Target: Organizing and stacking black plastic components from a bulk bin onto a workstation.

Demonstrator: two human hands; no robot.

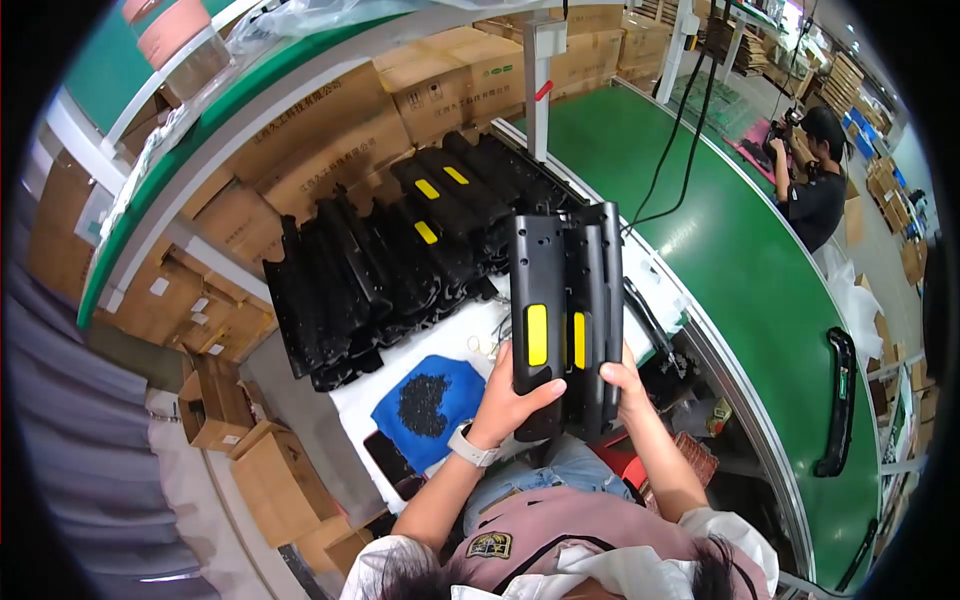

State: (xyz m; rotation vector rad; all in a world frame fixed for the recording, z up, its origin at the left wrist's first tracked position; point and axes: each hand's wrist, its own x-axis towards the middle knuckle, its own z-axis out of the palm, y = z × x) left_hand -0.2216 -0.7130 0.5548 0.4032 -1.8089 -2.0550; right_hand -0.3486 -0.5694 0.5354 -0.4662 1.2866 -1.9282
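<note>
Two or more long black plastic housings (540,270) with yellow patches stand side by side in front of me, held up between both hands. My left hand (505,405) closes round their lower left side, thumb across the front. On the opposite side my right hand (628,388) grips the lower edge, its thumb on the front and its other fingers mostly hidden. Behind them lies a large pile of similar black housings (350,270), several with yellow patches. Left of my left hand, a blue cloth (460,378) bears a heap of small black parts (424,402).
A dark phone-like slab (388,455) lies by the cloth on the white work surface (358,408). To the right runs a green conveyor (720,260) with a curved black part (838,400). Cartons (450,90) stand behind; another person (815,180) works beyond the conveyor.
</note>
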